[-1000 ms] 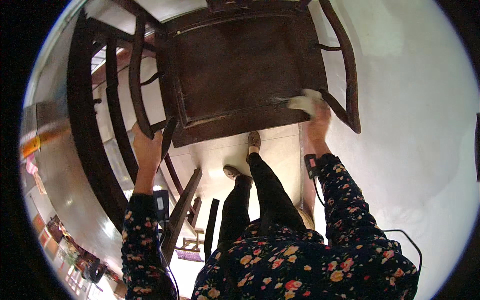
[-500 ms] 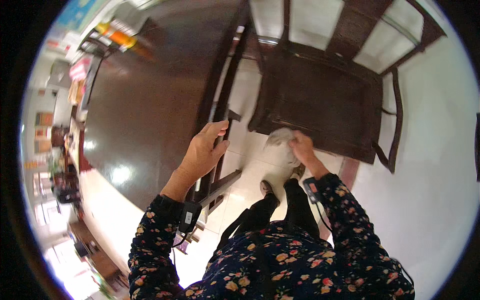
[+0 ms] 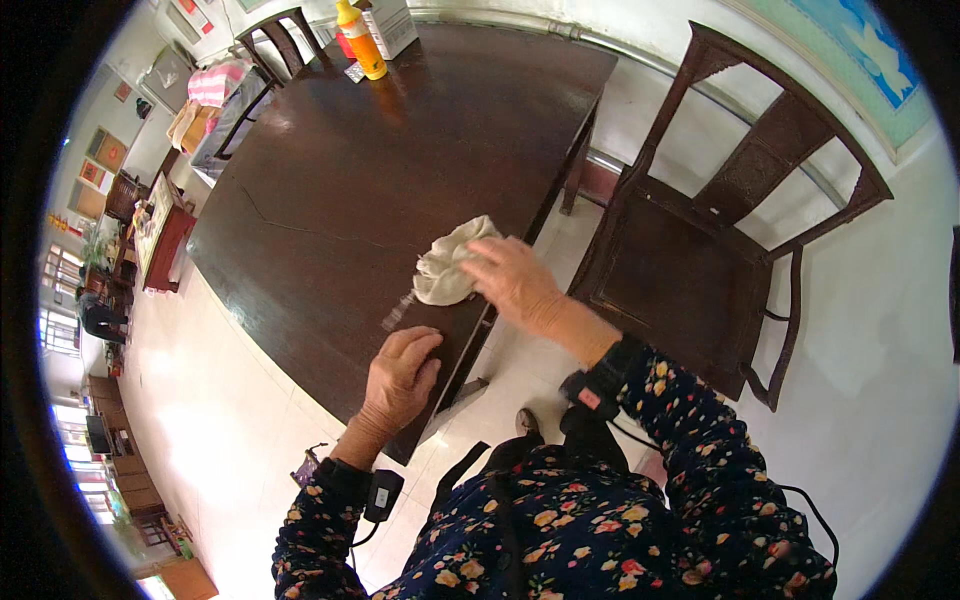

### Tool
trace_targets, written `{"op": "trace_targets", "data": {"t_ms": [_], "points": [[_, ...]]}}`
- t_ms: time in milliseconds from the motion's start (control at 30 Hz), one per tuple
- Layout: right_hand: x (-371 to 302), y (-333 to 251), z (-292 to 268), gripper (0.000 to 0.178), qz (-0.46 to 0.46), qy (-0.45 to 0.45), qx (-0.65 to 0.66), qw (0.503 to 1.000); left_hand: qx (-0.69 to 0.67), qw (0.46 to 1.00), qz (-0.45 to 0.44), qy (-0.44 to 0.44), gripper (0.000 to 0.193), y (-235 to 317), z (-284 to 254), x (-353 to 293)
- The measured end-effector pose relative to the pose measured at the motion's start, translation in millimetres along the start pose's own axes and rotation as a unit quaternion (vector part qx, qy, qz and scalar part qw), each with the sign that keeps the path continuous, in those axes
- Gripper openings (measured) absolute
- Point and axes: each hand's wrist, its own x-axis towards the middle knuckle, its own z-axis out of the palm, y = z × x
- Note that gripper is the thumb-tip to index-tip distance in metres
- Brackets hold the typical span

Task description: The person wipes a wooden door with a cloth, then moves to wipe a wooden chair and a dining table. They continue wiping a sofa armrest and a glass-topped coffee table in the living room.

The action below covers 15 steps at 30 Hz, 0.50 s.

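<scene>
Counter (image 3: 330, 200): smooth glossy wood. Rag (image 3: 447, 265): matt cloth. Chair (image 3: 690, 290): wood, duller. Bottle (image 3: 362, 42): plastic, I think, from here.

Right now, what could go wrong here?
1. The cloth is bunched at the right hand's fingers, close to the table's near long edge; it might slip off.
2. A cable loops from the device on the right wrist, on the chair side; it could snag if that arm swings over.
3. A yellow bottle stands at the far end; a long sweep might tip it.
</scene>
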Motion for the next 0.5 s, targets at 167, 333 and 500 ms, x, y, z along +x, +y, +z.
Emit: {"op": "trace_targets", "data": {"t_ms": [167, 333, 500], "points": [[47.7, 84.7, -7.6, 0.029, 0.036, 0.063, -0.059, 0.996, 0.030, 0.998, 0.053, -0.036, 0.034, -8.2, 2.6, 36.1], [103.5, 138.5, -19.2, 0.028, 0.056, 0.073, -0.065, 0.994, 0.068, 0.996, 0.053, -0.021, 0.038, -34.9, 15.5, 97.9], [135.7, 160.9, -44.3, 0.016, 0.021, 0.075, 0.019, 0.997, 0.109, 0.993, 0.016, 0.050, 0.041, -51.7, 16.3, 130.9]]}}
